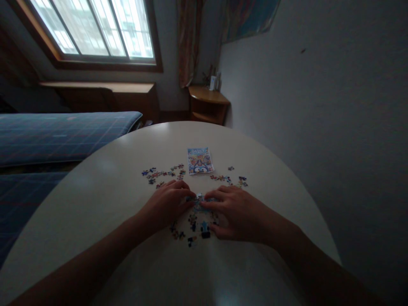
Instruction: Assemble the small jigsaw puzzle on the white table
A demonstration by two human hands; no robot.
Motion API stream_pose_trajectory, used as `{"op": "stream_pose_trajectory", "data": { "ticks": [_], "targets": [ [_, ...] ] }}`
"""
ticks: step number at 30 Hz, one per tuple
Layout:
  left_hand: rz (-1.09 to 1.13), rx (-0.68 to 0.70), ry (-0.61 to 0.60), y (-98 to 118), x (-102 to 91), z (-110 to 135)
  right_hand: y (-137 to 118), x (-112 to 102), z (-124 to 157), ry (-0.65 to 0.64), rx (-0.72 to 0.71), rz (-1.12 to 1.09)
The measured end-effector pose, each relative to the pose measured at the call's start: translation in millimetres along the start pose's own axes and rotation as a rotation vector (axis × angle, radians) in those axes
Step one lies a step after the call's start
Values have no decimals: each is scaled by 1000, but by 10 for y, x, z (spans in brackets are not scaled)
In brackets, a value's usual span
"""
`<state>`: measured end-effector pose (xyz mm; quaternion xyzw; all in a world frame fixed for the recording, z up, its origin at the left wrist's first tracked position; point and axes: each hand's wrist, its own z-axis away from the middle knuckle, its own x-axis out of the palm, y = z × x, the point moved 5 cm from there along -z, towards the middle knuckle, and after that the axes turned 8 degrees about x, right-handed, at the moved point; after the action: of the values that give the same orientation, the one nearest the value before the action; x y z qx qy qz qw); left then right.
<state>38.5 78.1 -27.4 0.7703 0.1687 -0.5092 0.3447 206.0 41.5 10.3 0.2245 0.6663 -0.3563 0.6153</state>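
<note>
In the head view, my left hand (pixel 172 202) is closed, with thumb and fingertips pinched at the left edge of a small group of light-blue jigsaw pieces (pixel 199 206). My right hand (pixel 234 210) comes in from the other side. Its index and middle fingertips rest on the same group, while the thumb is spread lower, beside a blue and black jigsaw piece (pixel 205 229). More loose pieces (pixel 192 241) lie just below. The fingers partly cover the group, so how the pieces join is hard to make out.
Beyond my hands, a colourful printed picture packet (pixel 200 161) lies flat on the round white table (pixel 127 148). Scattered puzzle pieces (pixel 156 174) are at its left, others (pixel 220 178) at its right. A plaid mattress (pixel 63 136) borders the table's left; a wall (pixel 318 127) stands right.
</note>
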Motion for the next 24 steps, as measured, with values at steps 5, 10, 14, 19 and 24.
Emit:
{"op": "stream_pose_trajectory", "data": {
  "ticks": [5, 10, 14, 19, 24],
  "targets": [
    [-30, 10, 12, -7, 14, 11, -53, 11, -3, 9, 18, 72],
    [-63, 28, 9, 11, 19, 23, -76, 25, -3, 16, 17, 79],
    [-119, 49, 29, 30, -1, 26, -63, 57, -9, 18, 28, 80],
    [-165, 34, 67, 11, -23, 12, -27, 85, -39, 35, 22, 61],
    [-151, 20, 75, -6, -17, 1, -11, 59, -45, 31, 16, 50]
  ]
}}
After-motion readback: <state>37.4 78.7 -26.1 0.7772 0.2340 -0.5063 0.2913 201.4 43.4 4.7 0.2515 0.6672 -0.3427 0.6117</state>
